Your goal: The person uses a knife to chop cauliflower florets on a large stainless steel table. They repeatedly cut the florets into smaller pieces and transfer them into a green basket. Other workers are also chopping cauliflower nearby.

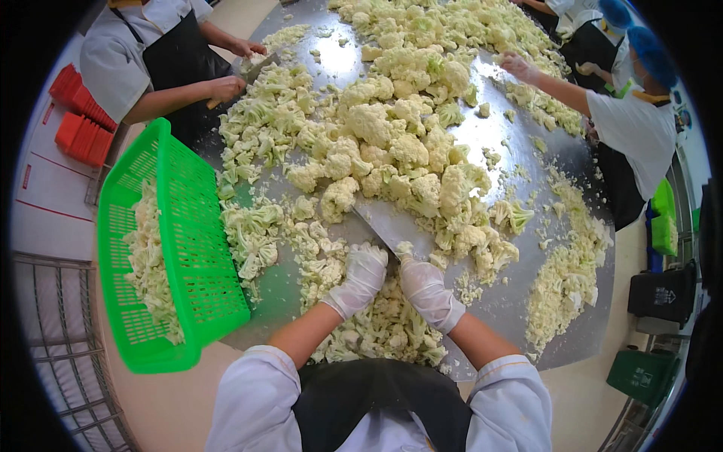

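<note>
My right hand (429,289), in a thin whitish glove, is closed around a knife (390,224); its handle is hidden in the grip. The broad grey blade points away from me and to the left, toward the big cauliflower pile (407,139). Beside it, my gloved left hand (362,279) is curled shut just left of the blade, and whatever its fingers hold is hidden. Cut cauliflower florets (388,328) lie beneath both hands, up against my black apron (376,399). More cut pieces (252,233) spread to the left on the metal table (290,282).
A green slotted basket (215,264) with florets inside tilts at the table's left edge. Crumbled cauliflower (565,294) lies at the right. One co-worker (177,60) holds a knife at the far left; others (625,128) work at the right. Dark bins (663,294) stand beyond.
</note>
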`<state>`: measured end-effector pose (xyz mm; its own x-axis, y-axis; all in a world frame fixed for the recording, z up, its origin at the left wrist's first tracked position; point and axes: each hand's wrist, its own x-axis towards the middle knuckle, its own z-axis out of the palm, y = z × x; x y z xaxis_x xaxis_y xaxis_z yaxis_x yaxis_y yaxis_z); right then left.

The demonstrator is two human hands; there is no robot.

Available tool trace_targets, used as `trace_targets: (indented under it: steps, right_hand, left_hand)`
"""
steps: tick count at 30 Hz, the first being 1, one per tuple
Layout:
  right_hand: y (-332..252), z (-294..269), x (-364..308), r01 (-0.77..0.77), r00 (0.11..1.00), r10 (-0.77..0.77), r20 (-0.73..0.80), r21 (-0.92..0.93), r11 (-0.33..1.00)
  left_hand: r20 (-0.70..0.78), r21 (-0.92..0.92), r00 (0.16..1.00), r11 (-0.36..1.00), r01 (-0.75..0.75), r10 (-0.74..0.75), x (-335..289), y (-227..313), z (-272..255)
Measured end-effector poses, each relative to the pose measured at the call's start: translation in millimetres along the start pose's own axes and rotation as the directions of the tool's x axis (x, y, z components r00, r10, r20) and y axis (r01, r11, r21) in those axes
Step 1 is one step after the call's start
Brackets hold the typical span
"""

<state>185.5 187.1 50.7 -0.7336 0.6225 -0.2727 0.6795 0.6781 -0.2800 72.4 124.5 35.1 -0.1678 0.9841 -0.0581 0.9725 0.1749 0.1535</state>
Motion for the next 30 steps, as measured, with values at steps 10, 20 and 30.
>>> trace_targets:
  steps: [10, 20, 30]
  right_hand:
    - [45.9, -29.0, -40.1, -0.094, 0.984, 0.089, -0.157, -0.022, 0.995]
    - [32.0, -33.9, -67.8, -0.032, 0.980, 0.015, 0.199, 0.080, 0.996]
    - [28.9, -42.4, -49.8, -0.013, 0.999, 0.016, -0.027, 0.106, 0.994]
  left_hand:
    - [-0.458, -0.161, 0.844, 0.960, 0.230, -0.279, 23.3, -85.7, -7.1]
    - [0.178, -0.783, 0.903, 0.499, 0.371, -0.392, 27.6, -84.8, 0.3]
    - [0.429, -0.799, 0.760, 0.187, 0.572, -0.488, 32.7, -81.7, 1.0]
